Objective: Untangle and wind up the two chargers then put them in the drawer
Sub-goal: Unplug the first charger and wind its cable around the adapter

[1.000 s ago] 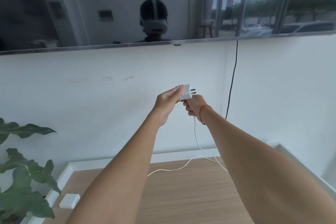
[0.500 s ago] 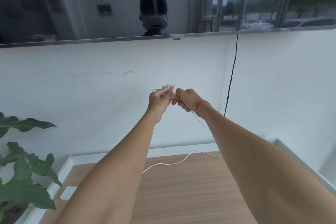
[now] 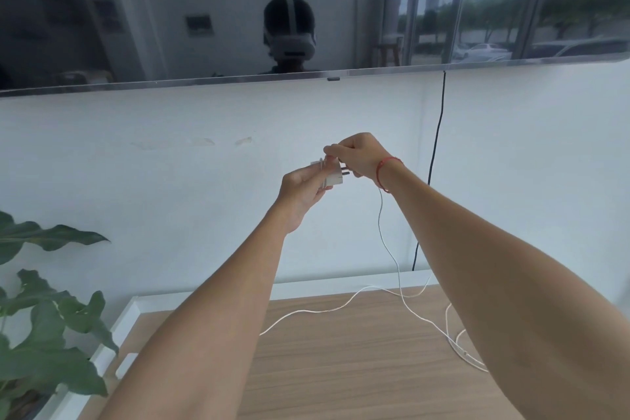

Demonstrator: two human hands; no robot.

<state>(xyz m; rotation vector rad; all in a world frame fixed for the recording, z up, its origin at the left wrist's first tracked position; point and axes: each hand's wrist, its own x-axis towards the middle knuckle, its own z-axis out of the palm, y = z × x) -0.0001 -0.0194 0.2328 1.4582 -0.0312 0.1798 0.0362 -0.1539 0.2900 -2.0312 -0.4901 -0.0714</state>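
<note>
Winding is judged barely begun: above the desk [image 3: 341, 368], the left hand [image 3: 300, 191] has its grip curled round the charger [image 3: 332, 177], the right hand [image 3: 361, 157] pinches its cable [image 3: 378, 222], most cable trails loose, and no drawer is visible.

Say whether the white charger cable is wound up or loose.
Mostly loose. One loop crosses the charger in the left hand; from the right hand the cable hangs down and trails across the table.
</note>
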